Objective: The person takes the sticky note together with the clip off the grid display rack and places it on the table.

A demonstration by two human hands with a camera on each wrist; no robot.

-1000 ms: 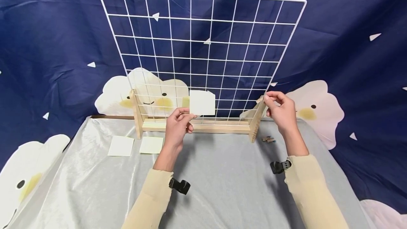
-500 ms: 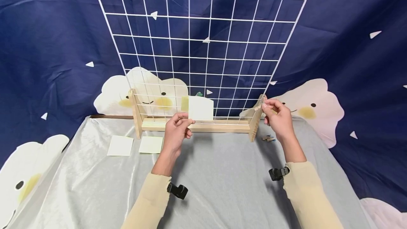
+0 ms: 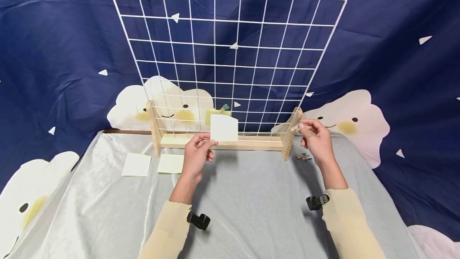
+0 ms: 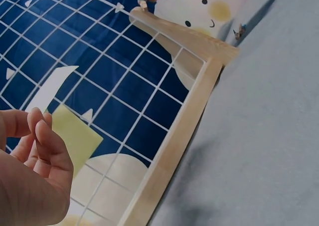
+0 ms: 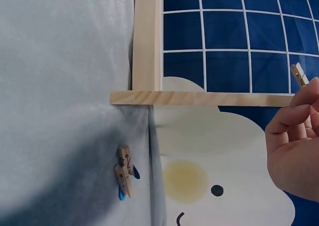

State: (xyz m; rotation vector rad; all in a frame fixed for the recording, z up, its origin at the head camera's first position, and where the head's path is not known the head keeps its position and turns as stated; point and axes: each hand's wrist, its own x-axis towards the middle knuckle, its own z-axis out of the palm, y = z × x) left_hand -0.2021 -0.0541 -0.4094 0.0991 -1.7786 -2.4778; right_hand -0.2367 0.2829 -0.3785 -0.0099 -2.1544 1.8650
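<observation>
Your left hand (image 3: 195, 156) pinches the paper (image 3: 224, 128) near its lower left corner, in front of the grid (image 3: 235, 66). Your right hand (image 3: 317, 137) pinches a small wooden clip (image 5: 299, 75) beside the right post (image 5: 199, 98) of the stand. From the head view I cannot tell well whether the clip touches this post.

The paper is held by one corner only, so it may swing or bend; in the left wrist view it already looks a little curved. If your fingertips loosen, it could slip down toward the wooden bar (image 3: 248, 146). The clip is small and could turn between your fingers, or knock on the post if you bring it inward without lifting.

The yellow note (image 4: 75, 136), with its green clip (image 3: 225, 107), is partly behind the paper in the head view. It stands in the way there: a careless push may disturb it. Two sheets (image 3: 136, 164) lie on the cloth (image 3: 251, 195) to the left, and the spare clips (image 5: 124, 172) lie by the post's foot.
</observation>
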